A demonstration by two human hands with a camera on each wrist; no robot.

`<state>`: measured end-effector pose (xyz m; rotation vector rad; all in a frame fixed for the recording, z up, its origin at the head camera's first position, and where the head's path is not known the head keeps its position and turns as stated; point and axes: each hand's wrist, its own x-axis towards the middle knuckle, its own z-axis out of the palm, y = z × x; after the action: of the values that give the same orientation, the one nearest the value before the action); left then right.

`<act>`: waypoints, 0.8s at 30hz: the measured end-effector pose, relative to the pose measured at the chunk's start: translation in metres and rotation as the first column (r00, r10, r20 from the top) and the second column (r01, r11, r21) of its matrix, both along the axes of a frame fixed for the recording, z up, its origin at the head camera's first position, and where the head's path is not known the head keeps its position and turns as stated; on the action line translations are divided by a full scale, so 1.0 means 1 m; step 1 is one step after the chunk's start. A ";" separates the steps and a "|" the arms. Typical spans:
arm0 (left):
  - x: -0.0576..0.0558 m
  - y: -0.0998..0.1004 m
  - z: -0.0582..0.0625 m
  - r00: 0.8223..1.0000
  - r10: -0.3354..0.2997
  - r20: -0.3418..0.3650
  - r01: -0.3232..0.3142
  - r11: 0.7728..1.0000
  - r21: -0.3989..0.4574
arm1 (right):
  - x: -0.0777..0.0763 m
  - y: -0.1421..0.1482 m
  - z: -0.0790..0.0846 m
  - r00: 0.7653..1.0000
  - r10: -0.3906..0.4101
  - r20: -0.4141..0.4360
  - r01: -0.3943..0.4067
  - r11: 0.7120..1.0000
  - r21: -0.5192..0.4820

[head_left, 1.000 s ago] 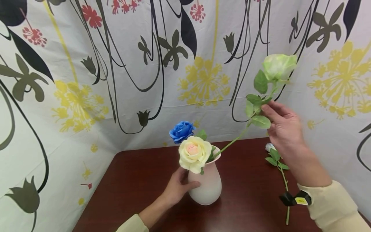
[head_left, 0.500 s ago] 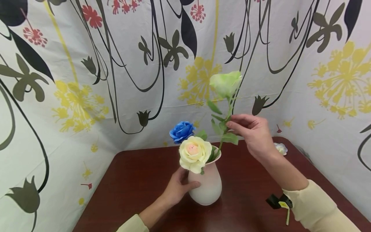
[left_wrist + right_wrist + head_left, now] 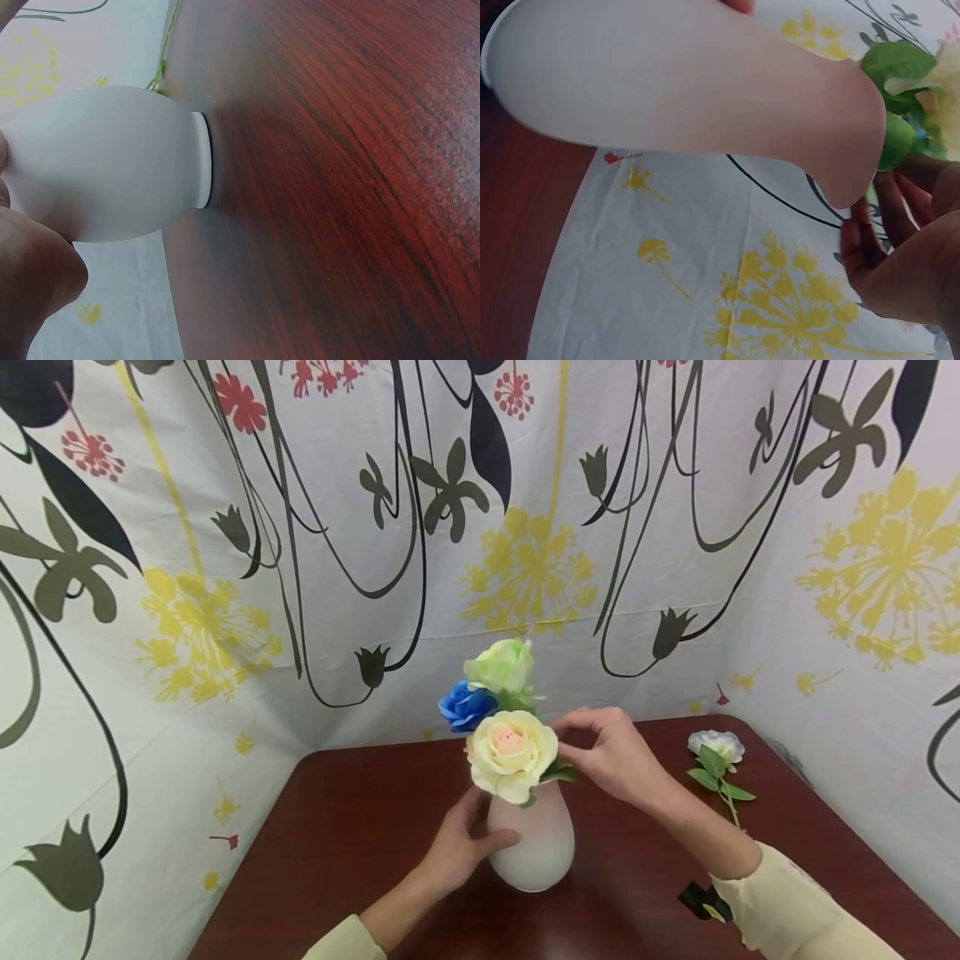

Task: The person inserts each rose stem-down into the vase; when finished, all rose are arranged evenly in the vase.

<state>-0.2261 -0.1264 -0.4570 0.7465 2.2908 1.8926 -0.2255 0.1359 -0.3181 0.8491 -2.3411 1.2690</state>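
Note:
A pale, pink-tinged vase (image 3: 534, 847) stands upright on the dark red table (image 3: 337, 827). My left hand (image 3: 459, 839) grips its left side, the thumb across the front. From its mouth rise a cream rose (image 3: 513, 753), a blue rose (image 3: 465, 706) and a pale green rose (image 3: 501, 667). At the rim, my right hand (image 3: 613, 756) curls thumb and index finger toward the green rose's stem, fingertips partly hidden behind the cream rose. In the right wrist view, the fingers (image 3: 892, 206) are at green leaves just beyond the vase's lip.
A whitish rose (image 3: 716, 746) with green leaves lies on the table at the right, its lower stem behind my right forearm. White cloth (image 3: 337, 677) printed with flowers hangs around the table's back and sides.
My right hand has come left and down, bringing the pale green rose from the upper right to low over the vase, beside the blue one. The left hand stays put.

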 end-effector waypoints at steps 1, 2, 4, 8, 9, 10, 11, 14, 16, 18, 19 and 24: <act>0.000 0.000 0.000 1.000 0.000 0.001 0.000 1.000 0.000 | 0.001 0.000 -0.001 1.000 -0.009 -0.008 0.010 0.999 0.032; 0.000 0.000 0.000 1.000 0.001 0.002 -0.001 1.000 0.000 | 0.002 -0.001 -0.001 1.000 -0.023 -0.013 0.023 0.998 0.053; 0.000 0.000 0.000 1.000 0.000 0.010 0.000 1.000 0.000 | 0.004 -0.001 0.000 0.999 -0.034 -0.010 0.034 0.998 0.061; 0.000 0.000 -0.001 1.000 0.003 0.015 -0.003 1.000 -0.001 | 0.006 -0.003 0.003 0.998 -0.057 0.024 0.057 0.998 0.015; 0.000 0.000 -0.001 1.000 0.003 0.014 -0.003 1.000 -0.001 | 0.006 -0.004 0.004 0.998 -0.058 0.031 0.058 0.998 0.004; 0.000 0.000 -0.001 1.000 0.004 0.013 -0.004 1.000 -0.001 | 0.005 -0.005 0.005 0.998 -0.057 0.037 0.057 0.998 -0.005; 0.000 0.000 -0.001 1.000 0.004 0.013 -0.004 1.000 -0.002 | 0.005 -0.007 0.005 0.998 -0.055 0.037 0.055 0.998 -0.010; 0.001 -0.001 -0.001 1.000 -0.001 0.012 0.001 1.000 0.001 | 0.003 -0.011 0.006 0.998 -0.049 0.034 0.049 0.999 -0.022; 0.001 0.000 -0.002 1.000 -0.001 0.015 0.001 1.000 0.001 | 0.003 -0.014 0.004 0.999 -0.045 0.024 0.045 0.999 -0.022; 0.001 0.000 -0.002 1.000 0.003 0.017 -0.003 1.000 -0.002 | 0.003 -0.015 0.002 0.999 -0.037 0.010 0.037 0.999 -0.015; 0.001 0.000 -0.002 1.000 0.004 0.017 -0.004 1.000 -0.003 | 0.004 -0.015 0.001 1.000 -0.029 0.002 0.029 1.000 -0.008; 0.000 0.001 -0.002 1.000 0.009 0.023 -0.009 1.000 0.001 | 0.004 -0.014 -0.006 0.999 -0.023 -0.034 0.025 0.997 0.068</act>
<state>-0.2262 -0.1256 -0.4588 0.7123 2.2832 1.8964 -0.2212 0.1221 -0.3236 0.8541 -2.3735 1.1622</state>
